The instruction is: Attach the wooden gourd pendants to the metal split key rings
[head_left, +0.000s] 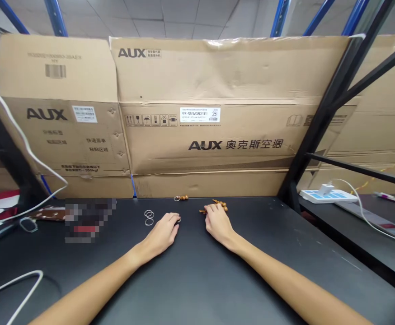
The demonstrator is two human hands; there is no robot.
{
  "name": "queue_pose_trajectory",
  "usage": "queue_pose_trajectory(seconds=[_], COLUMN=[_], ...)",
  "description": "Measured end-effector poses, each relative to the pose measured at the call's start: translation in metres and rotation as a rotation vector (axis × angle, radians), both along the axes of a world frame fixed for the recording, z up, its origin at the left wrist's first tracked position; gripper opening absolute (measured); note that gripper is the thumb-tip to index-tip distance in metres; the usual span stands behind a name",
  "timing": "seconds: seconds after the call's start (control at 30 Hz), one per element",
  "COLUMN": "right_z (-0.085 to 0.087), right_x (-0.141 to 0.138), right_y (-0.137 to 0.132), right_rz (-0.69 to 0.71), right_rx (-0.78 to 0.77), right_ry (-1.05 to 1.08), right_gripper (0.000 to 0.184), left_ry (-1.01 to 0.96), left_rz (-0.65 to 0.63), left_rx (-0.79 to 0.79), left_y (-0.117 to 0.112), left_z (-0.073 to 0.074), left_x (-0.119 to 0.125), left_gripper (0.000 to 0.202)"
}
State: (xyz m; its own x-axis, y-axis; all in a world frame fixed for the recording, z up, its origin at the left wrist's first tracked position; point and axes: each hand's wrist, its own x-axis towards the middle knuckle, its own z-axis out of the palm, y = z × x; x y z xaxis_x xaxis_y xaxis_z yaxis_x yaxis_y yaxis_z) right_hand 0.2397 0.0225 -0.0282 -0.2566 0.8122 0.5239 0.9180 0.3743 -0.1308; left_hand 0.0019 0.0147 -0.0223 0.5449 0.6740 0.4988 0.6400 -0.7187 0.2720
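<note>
Both my hands rest on a black table [197,271]. My left hand [163,232] lies palm down with its fingers curled, the tips touching a small metal ring [178,220]. Two loose metal rings [149,217] lie just left of it. My right hand [218,222] has its fingers bent over a cluster of small brown wooden beads [222,205]; whether it grips any of them is hidden. Another ring with brown beads [181,197] lies near the table's far edge.
Large AUX cardboard boxes [204,113] form a wall behind the table. A black rack post [322,117] slants up on the right, with a white power strip [328,195] beyond it. White cables [21,284] and a blurred patch [87,219] lie on the left.
</note>
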Motion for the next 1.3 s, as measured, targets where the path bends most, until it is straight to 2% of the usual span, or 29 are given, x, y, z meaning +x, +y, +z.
queue_pose_trajectory(seconds=[0.13, 0.2, 0.27, 0.43, 0.6, 0.8, 0.93, 1.13, 1.3], right_z=[-0.001, -0.001, -0.001, 0.002, 0.001, 0.004, 0.007, 0.010, 0.011], right_x=[-0.012, -0.017, -0.019, -0.020, -0.020, -0.021, -0.022, -0.022, -0.022], right_y=[-0.008, -0.012, -0.016, -0.018, -0.017, -0.019, -0.021, -0.022, -0.022], right_rz=[0.350, 0.451, 0.487, 0.387, 0.378, 0.355, 0.325, 0.356, 0.392], right_rx=[-0.039, -0.068, -0.082, -0.048, -0.047, -0.050, -0.049, -0.060, -0.079], right_ry=[0.137, 0.195, 0.216, 0.186, 0.179, 0.143, 0.137, 0.142, 0.127], right_gripper=[0.030, 0.026, 0.024, 0.019, 0.010, 0.023, 0.024, 0.018, 0.019], left_ry=[-0.038, -0.037, -0.033, -0.020, 0.012, 0.020, 0.040, 0.056, 0.166], left_rz=[-0.004, -0.008, -0.013, -0.029, -0.017, -0.115, -0.148, -0.137, -0.165], left_rx=[-0.004, -0.018, -0.020, 0.008, -0.013, -0.080, -0.101, -0.117, -0.083], left_y=[0.004, 0.004, 0.004, 0.002, 0.000, 0.000, 0.003, 0.002, -0.003], left_z=[0.000, 0.001, 0.002, 0.002, 0.006, 0.010, 0.010, 0.014, 0.019], left_x=[0.000, 0.000, 0.000, 0.001, 0.003, 0.000, -0.002, -0.002, -0.003], left_gripper=[0.020, 0.020, 0.019, 0.017, 0.019, 0.023, 0.026, 0.020, 0.020])
